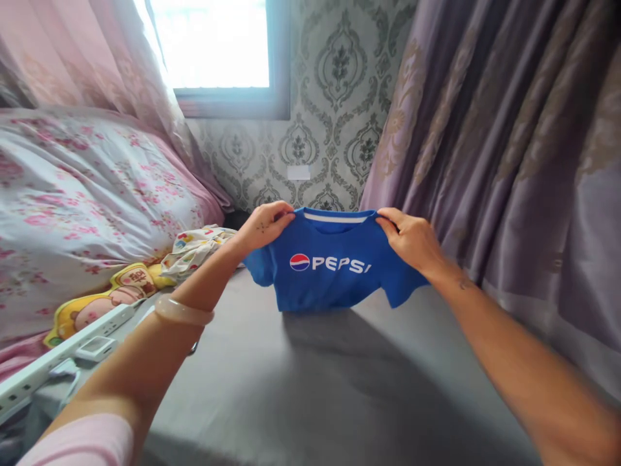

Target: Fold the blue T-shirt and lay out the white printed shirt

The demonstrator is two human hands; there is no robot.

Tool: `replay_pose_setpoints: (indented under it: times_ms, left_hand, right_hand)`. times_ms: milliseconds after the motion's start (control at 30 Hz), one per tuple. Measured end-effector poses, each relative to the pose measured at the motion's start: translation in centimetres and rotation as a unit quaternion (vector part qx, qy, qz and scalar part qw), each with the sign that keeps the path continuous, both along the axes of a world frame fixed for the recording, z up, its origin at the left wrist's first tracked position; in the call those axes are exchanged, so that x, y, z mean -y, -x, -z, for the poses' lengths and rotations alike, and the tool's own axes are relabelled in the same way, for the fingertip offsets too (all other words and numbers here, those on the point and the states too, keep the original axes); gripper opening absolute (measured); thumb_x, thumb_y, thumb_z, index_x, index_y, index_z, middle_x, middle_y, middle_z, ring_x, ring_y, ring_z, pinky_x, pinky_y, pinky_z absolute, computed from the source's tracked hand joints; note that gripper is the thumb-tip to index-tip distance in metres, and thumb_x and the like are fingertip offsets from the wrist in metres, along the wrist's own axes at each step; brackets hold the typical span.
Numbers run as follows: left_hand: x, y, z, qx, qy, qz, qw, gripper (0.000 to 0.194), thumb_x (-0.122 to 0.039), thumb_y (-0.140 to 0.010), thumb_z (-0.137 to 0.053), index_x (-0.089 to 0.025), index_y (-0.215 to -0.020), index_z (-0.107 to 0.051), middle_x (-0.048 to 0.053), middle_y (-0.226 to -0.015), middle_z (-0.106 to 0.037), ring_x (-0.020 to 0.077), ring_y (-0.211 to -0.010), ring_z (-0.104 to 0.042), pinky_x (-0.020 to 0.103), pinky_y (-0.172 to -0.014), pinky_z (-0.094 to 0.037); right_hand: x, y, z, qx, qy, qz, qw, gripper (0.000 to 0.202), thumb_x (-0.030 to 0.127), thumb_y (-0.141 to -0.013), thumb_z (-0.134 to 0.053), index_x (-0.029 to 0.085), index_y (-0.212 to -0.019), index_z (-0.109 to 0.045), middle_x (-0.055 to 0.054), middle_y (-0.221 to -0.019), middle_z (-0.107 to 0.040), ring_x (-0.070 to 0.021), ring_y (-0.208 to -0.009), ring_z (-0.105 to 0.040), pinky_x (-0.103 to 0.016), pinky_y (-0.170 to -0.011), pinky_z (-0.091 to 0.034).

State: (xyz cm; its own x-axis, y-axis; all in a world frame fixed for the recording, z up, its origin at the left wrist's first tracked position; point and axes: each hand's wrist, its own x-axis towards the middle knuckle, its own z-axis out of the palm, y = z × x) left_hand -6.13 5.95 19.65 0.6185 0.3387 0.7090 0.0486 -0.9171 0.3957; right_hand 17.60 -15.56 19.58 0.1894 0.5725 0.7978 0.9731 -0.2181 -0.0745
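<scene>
A blue T-shirt (pixel 330 288) with white PEPSI lettering and a round logo hangs upright between my hands, its front facing me. My left hand (pixel 266 225) pinches the shoulder on the left side of the collar. At the other shoulder, beside the collar, my right hand (pixel 410 238) grips the cloth between thumb and fingers. Both sleeves hang outward and down. The shirt's lower edge is close to the grey sheet (pixel 301 388), where a shadow falls; whether it touches is hard to tell.
To the left lie a floral quilt (pixel 87 207), a yellow cartoon cushion (pixel 104 304), a crumpled patterned cloth (pixel 194 249) and a white power strip (pixel 63 356) with a charger (pixel 96 348). Purple curtains (pixel 495 162) hang on the right. Behind is a papered wall (pixel 334 129) with a window (pixel 213 45).
</scene>
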Motion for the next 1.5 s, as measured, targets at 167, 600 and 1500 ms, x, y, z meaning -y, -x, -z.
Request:
replay_pose_setpoints:
  times_ms: [167, 600, 1500]
  left_hand:
    - [1.0, 0.4, -5.7, 0.071, -0.042, 0.018, 0.996, 0.024, -0.030, -0.089, -0.047, -0.013, -0.095, -0.062, 0.001, -0.075, -0.058, 0.0096, -0.068, -0.051, 0.021, -0.060, -0.039]
    - [-0.2, -0.6, -7.2, -0.041, 0.184, 0.121, 0.975, 0.027, -0.043, -0.076, -0.065, -0.017, -0.083, -0.062, 0.002, -0.068, -0.061, 0.0134, -0.057, -0.058, 0.025, -0.051, -0.047]
    - [-2.7, -7.1, -3.1, 0.131, -0.106, -0.150, 0.974, 0.031, -0.042, -0.093, -0.043, -0.022, -0.106, -0.062, 0.000, -0.079, -0.064, 0.0134, -0.070, -0.054, 0.023, -0.064, -0.036]
  right_hand:
    - [0.9, 1.1, -5.0, 0.088, -0.082, 0.051, 0.991, 0.036, 0.045, -0.094, -0.040, 0.026, -0.116, -0.060, -0.006, -0.102, -0.070, -0.0250, -0.091, -0.065, -0.032, -0.071, -0.046]
    - [1.8, -1.0, -7.0, 0.122, 0.035, 0.037, 0.991, 0.041, 0.047, -0.096, -0.033, 0.024, -0.118, -0.060, -0.006, -0.093, -0.071, -0.0227, -0.081, -0.065, -0.032, -0.067, -0.045]
    - [-1.9, -5.1, -4.7, 0.108, -0.011, 0.099, 0.989, 0.043, 0.051, -0.097, -0.030, 0.027, -0.119, -0.059, -0.005, -0.092, -0.071, -0.0208, -0.073, -0.064, -0.028, -0.057, -0.036]
